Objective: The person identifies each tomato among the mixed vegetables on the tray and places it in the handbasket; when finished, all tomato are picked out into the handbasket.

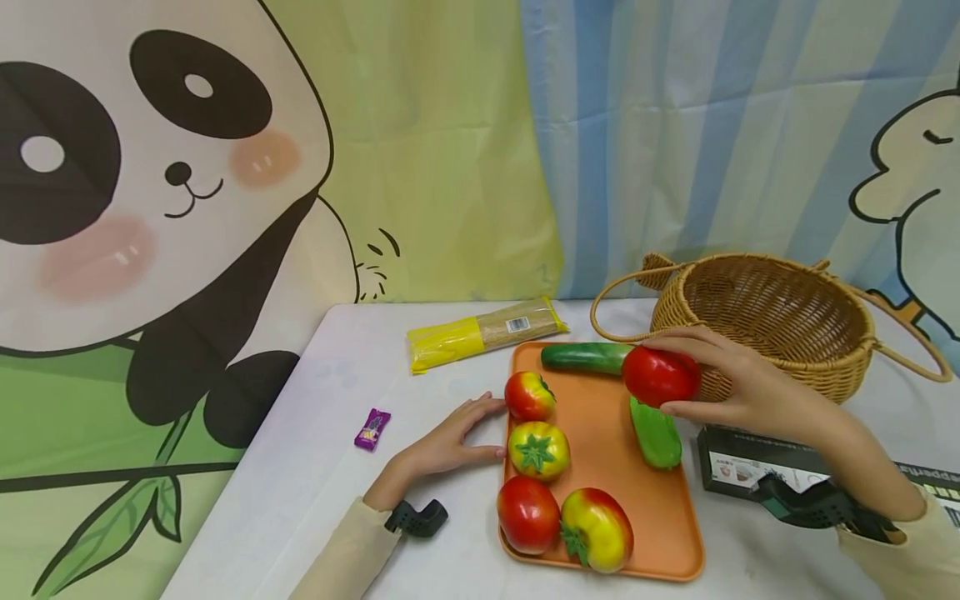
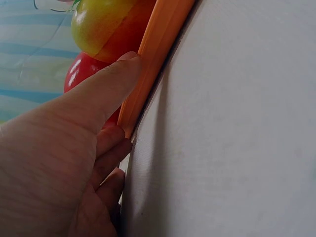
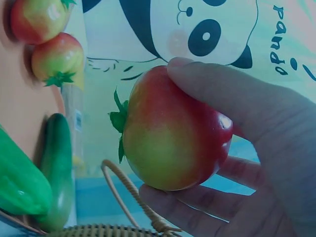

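My right hand (image 1: 731,379) grips a red and yellow tomato (image 3: 170,133) with a green leafy top, thumb on one side and fingers on the other. In the head view this tomato is held above the right part of an orange tray (image 1: 592,417). Below it lie a dark green cucumber (image 1: 581,357) and a lighter green vegetable (image 1: 657,437), partly hidden by the tomato. My left hand (image 1: 453,442) rests at the tray's left edge, thumb tip against the rim in the left wrist view. Several more tomatoes (image 1: 538,451) line the tray's left and near sides.
A wicker basket (image 1: 832,379) with looped handles stands behind my right hand. A long black box (image 1: 750,467) lies under my right forearm. Behind the tray is a yellow packet of noodles (image 1: 487,333). A small purple wrapped packet (image 1: 372,429) lies to the left on the white table (image 1: 300,467).
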Tool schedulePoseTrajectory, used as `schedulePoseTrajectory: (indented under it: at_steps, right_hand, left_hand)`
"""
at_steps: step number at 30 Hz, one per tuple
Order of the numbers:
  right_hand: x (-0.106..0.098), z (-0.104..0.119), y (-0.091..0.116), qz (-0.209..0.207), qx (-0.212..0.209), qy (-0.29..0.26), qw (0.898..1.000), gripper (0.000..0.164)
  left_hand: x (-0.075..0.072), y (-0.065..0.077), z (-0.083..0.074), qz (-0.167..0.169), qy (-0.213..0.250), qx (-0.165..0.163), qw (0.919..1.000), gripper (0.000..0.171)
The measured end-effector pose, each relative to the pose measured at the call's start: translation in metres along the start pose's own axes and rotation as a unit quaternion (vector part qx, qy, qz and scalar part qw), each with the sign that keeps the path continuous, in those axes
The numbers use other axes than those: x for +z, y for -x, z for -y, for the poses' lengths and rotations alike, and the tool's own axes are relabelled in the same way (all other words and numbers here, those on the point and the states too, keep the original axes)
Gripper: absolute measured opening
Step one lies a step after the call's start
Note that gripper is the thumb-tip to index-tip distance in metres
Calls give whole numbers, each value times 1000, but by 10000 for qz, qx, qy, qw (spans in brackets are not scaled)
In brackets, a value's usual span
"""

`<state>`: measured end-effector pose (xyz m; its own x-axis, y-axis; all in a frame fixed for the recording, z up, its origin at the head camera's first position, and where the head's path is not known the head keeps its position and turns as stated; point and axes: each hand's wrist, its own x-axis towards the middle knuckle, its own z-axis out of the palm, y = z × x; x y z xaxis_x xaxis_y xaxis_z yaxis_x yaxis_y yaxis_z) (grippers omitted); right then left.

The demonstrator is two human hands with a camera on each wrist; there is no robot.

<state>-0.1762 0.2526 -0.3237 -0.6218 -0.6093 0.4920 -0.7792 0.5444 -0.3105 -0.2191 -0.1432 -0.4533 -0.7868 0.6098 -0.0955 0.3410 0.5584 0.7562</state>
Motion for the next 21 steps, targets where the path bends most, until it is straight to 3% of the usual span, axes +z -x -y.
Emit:
schedulePoseTrajectory:
  at_steps: [21]
  right_hand:
    - [-28,-9,-7,-592,276,602,9960,85]
  left_hand:
    - [0,-1,0,12,-21,-51,10000,72]
